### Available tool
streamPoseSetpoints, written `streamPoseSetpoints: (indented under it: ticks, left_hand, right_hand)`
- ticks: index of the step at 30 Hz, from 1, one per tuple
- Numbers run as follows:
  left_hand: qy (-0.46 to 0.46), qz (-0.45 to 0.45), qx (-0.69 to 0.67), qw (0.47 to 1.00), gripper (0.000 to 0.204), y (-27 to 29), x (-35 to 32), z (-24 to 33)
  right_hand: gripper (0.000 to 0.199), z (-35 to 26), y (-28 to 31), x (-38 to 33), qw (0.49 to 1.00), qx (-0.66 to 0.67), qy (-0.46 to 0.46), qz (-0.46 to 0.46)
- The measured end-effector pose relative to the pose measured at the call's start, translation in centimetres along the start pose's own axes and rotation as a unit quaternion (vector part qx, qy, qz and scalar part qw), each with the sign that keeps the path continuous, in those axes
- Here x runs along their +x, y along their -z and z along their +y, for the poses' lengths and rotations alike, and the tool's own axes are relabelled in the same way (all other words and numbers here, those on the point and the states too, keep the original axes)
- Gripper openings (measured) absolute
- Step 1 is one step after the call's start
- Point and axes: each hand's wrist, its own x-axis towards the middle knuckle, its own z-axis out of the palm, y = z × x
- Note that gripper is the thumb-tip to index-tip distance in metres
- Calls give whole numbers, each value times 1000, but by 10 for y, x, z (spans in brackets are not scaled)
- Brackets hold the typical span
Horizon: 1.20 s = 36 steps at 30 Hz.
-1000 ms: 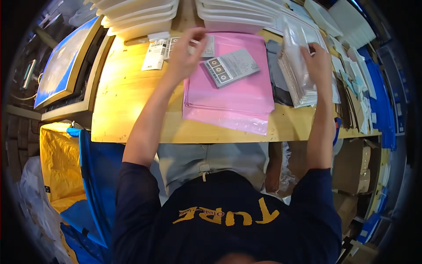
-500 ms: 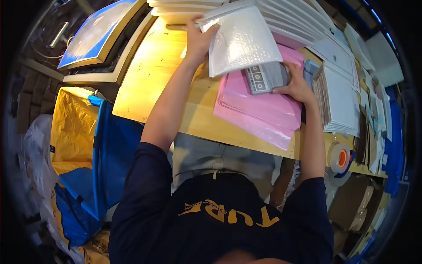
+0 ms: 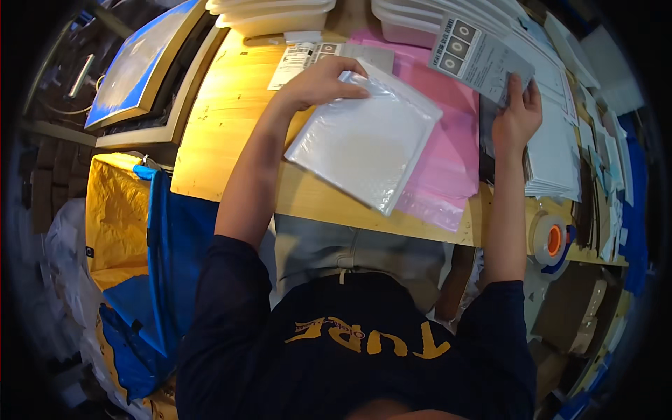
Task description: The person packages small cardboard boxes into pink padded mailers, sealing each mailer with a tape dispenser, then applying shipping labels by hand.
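Observation:
My left hand [image 3: 323, 85] grips the upper edge of a white bubble mailer [image 3: 367, 150], thumb on top. The mailer lies tilted over a pile of pink plastic bags [image 3: 448, 157] and the table's front part. Off to the right, my right hand [image 3: 516, 120] holds a flat grey packet [image 3: 479, 59] with a printed panel, raised beside the pink pile. Beyond my left hand lie a white label sheet [image 3: 292, 66] and another grey packet [image 3: 371, 53], partly covered by the mailer.
White plastic trays [image 3: 273, 17] stand at the back of the wooden table [image 3: 210, 147]. A stack of white envelopes [image 3: 553, 157] sits on the right, with a tape roll [image 3: 549, 238] near the front edge. At the left hangs an open yellow and blue bag [image 3: 119, 210].
My left hand has brought the bubble mailer nearer and turned it. My right hand has lifted the grey packet off the pink bags toward the right. The label sheet and another grey packet now show behind.

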Motion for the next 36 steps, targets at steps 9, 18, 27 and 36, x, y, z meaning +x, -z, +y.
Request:
streamPoseSetpoints:
  ticks: [9, 18, 27, 36]
  left_hand:
    - [42, -59, -316, 946, 21, -34, -2, 29]
    - [-54, 75, -50, 994, 30, -80, 3, 22]
    - [-147, 124, -54, 980, 55, -91, -3, 47]
    - [-154, 317, -157, 923, 57, -48, -18, 74]
  right_hand:
    - [29, -7, -5, -9, 957, -128, -149, -212]
    - [22, -17, -43, -60, 876, -209, -59, -430]
    - [22, -10, -48, -57, 905, -176, -141, -360]
    - [28, -21, -15, -23, 963, 25, -178, -203]
